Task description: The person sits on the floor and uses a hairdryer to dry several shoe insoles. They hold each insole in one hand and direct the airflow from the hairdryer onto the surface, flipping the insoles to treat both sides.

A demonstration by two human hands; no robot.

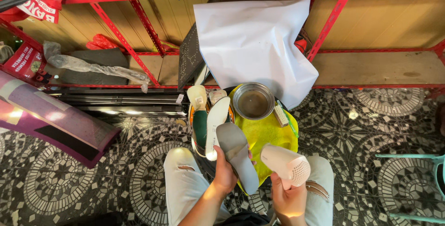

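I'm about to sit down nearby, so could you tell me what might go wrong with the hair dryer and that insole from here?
1. The right hand aims the pale hair dryer at the grey insole from close up, beside the left hand; heat could warp the insole or sting the fingers.
2. The metal bowl of murky liquid sits just ahead on the yellow cloth; a knock could spill it toward the dryer.
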